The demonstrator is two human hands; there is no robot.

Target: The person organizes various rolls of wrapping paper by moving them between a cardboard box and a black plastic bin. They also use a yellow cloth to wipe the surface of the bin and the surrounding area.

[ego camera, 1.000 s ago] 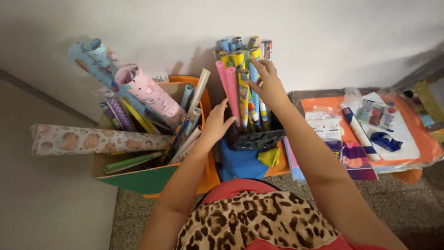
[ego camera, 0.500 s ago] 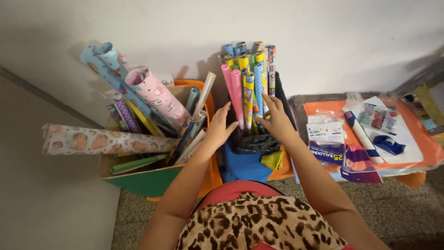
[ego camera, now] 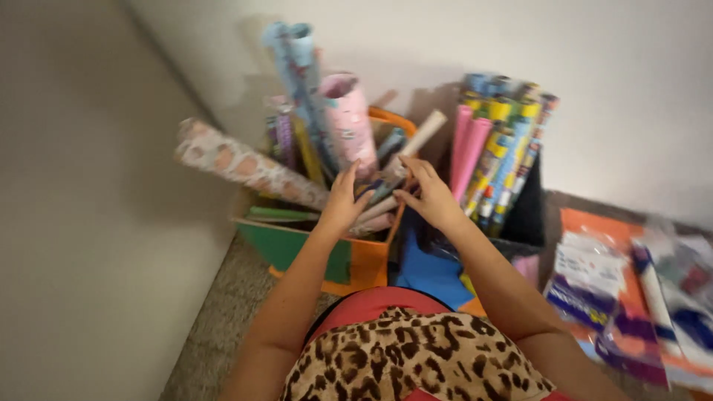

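Observation:
Both my hands are over an orange and green box (ego camera: 365, 261) crammed with wrapping paper rolls. My left hand (ego camera: 342, 202) rests with its fingers spread against the rolls, just below a fat pink roll (ego camera: 346, 119). My right hand (ego camera: 429, 196) pinches a thin cream roll (ego camera: 425, 131) that leans across the box's right side. A long pale floral roll (ego camera: 238, 165) juts out to the left, and a light blue roll (ego camera: 294, 53) stands tallest at the back. The picture is blurred by motion.
A dark bin (ego camera: 529, 215) to the right holds slim pink rolls (ego camera: 468, 139) and several bright patterned rolls (ego camera: 508, 141). Blue paper (ego camera: 431, 273) lies in front of it. Plastic packets (ego camera: 587, 291) sit on an orange tray (ego camera: 594, 223) far right. White wall behind, carpet (ego camera: 223, 319) below.
My right hand left the upright rolls in the dark bin and came left to the box's thin rolls. My left hand stays there. The view swung left and closer.

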